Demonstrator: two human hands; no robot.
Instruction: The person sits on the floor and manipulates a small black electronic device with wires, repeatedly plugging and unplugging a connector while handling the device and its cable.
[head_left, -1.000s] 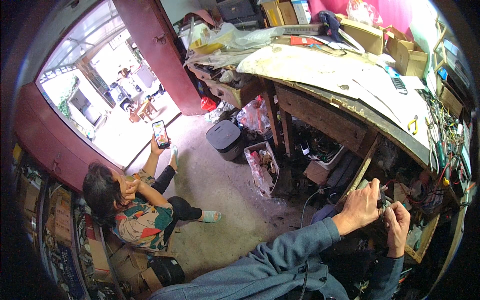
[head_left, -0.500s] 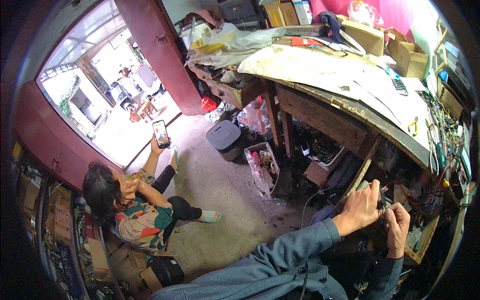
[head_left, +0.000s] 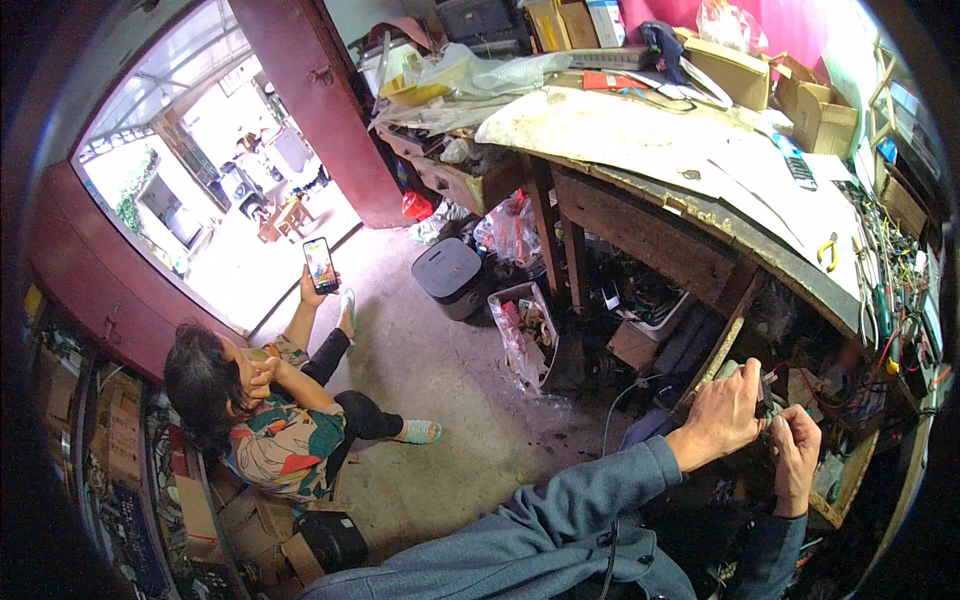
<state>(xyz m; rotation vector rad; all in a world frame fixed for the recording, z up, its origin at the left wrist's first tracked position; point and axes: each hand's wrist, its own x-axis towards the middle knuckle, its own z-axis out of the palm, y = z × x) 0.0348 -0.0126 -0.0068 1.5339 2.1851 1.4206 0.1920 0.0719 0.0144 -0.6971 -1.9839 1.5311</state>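
Note:
My left hand [head_left: 718, 418] is closed with its fingers wrapped round a small dark part [head_left: 765, 404]; its kind is hard to tell. Close beside it, my right hand [head_left: 796, 455] pinches thumb and finger together at the near end of that part. What lies in that pinch is mostly hidden. Both hands are held over a pulled-out wooden drawer [head_left: 851, 480] filled with wires and loose bits, below the right end of the workbench [head_left: 650, 228].
Yellow-handled pliers [head_left: 827, 252] and a blue-grey multi-button device [head_left: 797, 168] lie on the bench. A dark cable [head_left: 607, 440] hangs by my left forearm. A grey lidded appliance [head_left: 447, 278] and a scrap box [head_left: 524, 335] stand on the floor. Left, a seated person [head_left: 285, 440] holds a phone [head_left: 319, 266].
Almost nothing differs. My hands keep their hold on the small dark part, with only a slight shift of the fingers; the seated person stays in place.

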